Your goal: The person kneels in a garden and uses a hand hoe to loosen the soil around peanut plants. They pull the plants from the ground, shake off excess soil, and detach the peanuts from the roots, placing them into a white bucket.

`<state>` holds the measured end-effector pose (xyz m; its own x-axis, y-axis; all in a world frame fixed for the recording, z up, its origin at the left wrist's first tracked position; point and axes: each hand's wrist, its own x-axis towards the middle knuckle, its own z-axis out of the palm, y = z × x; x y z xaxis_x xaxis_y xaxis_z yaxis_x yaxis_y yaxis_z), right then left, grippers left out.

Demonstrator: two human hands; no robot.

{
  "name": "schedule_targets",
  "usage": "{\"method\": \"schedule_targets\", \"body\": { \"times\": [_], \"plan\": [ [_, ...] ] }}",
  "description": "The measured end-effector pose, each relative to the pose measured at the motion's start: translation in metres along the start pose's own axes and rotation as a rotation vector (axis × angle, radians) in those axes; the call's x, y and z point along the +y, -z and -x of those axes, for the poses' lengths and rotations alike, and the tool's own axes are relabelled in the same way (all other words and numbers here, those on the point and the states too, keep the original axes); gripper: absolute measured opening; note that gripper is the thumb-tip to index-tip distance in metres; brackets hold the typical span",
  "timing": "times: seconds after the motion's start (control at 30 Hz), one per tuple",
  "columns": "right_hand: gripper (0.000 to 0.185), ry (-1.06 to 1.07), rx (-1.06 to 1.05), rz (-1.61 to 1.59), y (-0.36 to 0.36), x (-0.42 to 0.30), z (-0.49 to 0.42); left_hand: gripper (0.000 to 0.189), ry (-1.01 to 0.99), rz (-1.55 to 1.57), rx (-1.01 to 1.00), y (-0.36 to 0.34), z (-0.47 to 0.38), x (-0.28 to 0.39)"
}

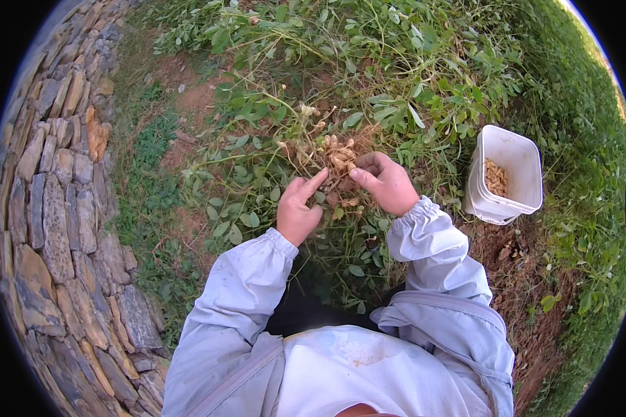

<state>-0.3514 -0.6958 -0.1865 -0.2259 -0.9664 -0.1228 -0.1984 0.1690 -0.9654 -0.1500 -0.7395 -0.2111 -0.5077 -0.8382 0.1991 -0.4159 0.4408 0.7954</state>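
Observation:
A cluster of unshelled peanuts (340, 155) hangs on the roots of an uprooted peanut plant before me. At its left side is my left hand (300, 208), index finger extended to touch the cluster's edge; whether it grips anything cannot be told. My right hand (385, 182) holds the cluster from the right, thumb against the pods and the other fingers curled partly out of sight behind. Leafy peanut stems (240, 156) spread around both hands. To the right, a white plastic bucket (516, 177) leans a little and holds loose peanuts (496, 178) at its bottom.
A dry-stacked stone wall (57, 208) curves along the left side. Dense peanut foliage (422, 47) covers the ground beyond my hands. Reddish bare soil (527, 292) with some clods lies below the bucket, and green plants (600, 208) line the right edge.

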Motion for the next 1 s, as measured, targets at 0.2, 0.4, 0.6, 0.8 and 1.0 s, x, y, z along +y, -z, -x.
{"method": "schedule_targets", "body": {
  "times": [0.2, 0.4, 0.6, 0.8, 1.0],
  "plan": [
    [0.029, 0.278, 0.031, 0.359, -0.009, -0.003, -0.003, 0.068, 0.034, -0.02, -0.022, 0.006, 0.003, -0.003],
    [0.026, 0.059, -0.237, -0.161, 0.012, -0.027, 0.019, 0.07, 0.012, 0.028, 0.035, 0.016, -0.009, -0.008],
    [0.021, 0.199, 0.488, -0.34, 0.106, -0.026, 0.027, 0.069, 0.086, 0.082, 0.064, 0.015, -0.012, -0.019],
    [0.038, 0.005, 1.112, 0.949, 0.239, 0.097, 0.048, 0.069, 0.151, 0.274, 0.031, 0.014, -0.018, -0.018],
    [0.017, 0.228, 0.122, 0.422, 0.063, -0.005, 0.025, 0.069, 0.2, 0.342, 0.0, 0.024, -0.025, -0.011]
  ]
}}
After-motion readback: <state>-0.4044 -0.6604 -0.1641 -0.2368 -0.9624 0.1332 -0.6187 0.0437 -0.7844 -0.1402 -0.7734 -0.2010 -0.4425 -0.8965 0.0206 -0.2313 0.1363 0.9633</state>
